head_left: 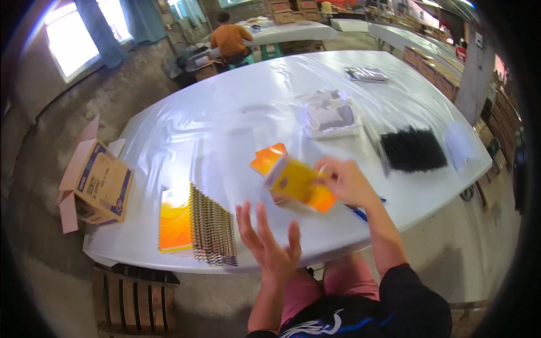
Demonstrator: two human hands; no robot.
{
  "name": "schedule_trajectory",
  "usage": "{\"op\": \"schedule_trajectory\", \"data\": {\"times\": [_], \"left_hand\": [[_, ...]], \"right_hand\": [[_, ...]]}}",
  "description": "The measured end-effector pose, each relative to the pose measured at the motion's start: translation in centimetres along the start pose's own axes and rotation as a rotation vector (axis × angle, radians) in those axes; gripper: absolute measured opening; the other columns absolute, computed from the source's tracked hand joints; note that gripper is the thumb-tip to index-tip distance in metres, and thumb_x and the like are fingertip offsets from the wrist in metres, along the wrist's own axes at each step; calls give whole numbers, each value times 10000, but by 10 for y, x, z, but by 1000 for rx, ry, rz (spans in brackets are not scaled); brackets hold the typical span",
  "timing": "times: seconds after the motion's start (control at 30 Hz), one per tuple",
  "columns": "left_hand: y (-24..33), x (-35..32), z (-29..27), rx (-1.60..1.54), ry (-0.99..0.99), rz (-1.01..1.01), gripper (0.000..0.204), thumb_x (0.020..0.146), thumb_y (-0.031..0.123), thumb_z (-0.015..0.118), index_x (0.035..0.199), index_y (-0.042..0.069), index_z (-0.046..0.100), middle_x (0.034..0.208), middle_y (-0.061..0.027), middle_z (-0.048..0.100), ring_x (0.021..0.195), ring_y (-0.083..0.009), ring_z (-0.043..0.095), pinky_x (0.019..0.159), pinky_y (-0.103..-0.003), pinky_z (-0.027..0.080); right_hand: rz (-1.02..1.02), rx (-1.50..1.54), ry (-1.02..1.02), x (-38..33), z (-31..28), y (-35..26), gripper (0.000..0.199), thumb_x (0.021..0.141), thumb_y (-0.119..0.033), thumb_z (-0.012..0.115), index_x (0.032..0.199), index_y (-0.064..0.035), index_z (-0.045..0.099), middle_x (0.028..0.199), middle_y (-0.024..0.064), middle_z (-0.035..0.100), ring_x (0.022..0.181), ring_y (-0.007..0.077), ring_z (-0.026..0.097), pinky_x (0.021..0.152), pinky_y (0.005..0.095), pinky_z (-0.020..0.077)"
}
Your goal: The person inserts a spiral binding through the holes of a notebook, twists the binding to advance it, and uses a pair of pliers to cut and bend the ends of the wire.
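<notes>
Black cloth shirt; left fingers spread, right fingers pinching a flat rectangular yellow booklet.

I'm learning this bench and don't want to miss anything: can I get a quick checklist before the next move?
1. Right hand has the yellow-and-orange booklet: ok.
2. Left hand free: ok, fingers spread, holding nothing.
3. Booklet's edges lined up: cannot tell, it is blurred.
4. Spiral-bound notebooks on the table: ok, left of the left hand.
5. Blue object untouched by the right forearm: cannot tell, the forearm overlaps it.
</notes>
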State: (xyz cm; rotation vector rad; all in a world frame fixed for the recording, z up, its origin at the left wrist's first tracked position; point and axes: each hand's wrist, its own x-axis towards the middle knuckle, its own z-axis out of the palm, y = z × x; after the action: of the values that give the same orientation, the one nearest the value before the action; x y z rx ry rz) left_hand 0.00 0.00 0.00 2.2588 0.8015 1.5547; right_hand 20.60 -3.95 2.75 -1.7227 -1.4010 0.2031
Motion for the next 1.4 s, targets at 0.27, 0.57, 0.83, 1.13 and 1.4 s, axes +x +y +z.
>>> {"op": "schedule_trajectory", "data": {"times": [0.27, 0.57, 0.83, 1.13, 1.4], "left_hand": [[3, -67, 47, 262, -472, 89, 657, 667, 605, 688, 1119, 140, 586, 1151, -77, 511, 1231, -316, 383, 1036, -623, 16], [14, -52, 78, 258, -234, 86, 673, 465, 665, 779, 730, 105, 515, 924, -94, 496, 1016, -297, 455, 936, -541, 241], [-2, -51, 72, 293, -112, 84, 507, 504, 481, 805, 675, 119, 493, 851, -77, 487, 910, -284, 464, 817, -459, 316], [-20, -44, 55, 308, -117, 18, 475, 512, 447, 809, 713, 127, 519, 877, -56, 517, 924, -285, 481, 819, -470, 325], [-22, -46, 54, 292, -74, 29, 486, 525, 486, 815, 722, 143, 532, 887, -37, 523, 933, -259, 477, 829, -457, 318]], "right_hand": [[-277, -303, -571, -81, -11, 34, 450, 767, -333, 709, 1146, -114, 602, 998, 118, 654, 904, 256, 635, 774, 359, 491], [163, -443, -84, 61, -16, 187, 408, 843, -245, 622, 1227, -122, 561, 1199, 113, 584, 1124, 294, 543, 946, 473, 413], [74, -829, -125, 78, 17, 187, 355, 843, -212, 593, 1186, -149, 533, 1103, 93, 557, 1059, 306, 558, 845, 541, 432], [-72, -4, -204, -39, -17, 22, 216, 843, -58, 612, 1055, -80, 648, 853, 102, 586, 776, 250, 604, 661, 329, 474], [41, 208, -211, -77, 8, 24, 204, 766, -39, 688, 962, -96, 699, 930, 88, 634, 885, 244, 601, 776, 315, 478]]}}
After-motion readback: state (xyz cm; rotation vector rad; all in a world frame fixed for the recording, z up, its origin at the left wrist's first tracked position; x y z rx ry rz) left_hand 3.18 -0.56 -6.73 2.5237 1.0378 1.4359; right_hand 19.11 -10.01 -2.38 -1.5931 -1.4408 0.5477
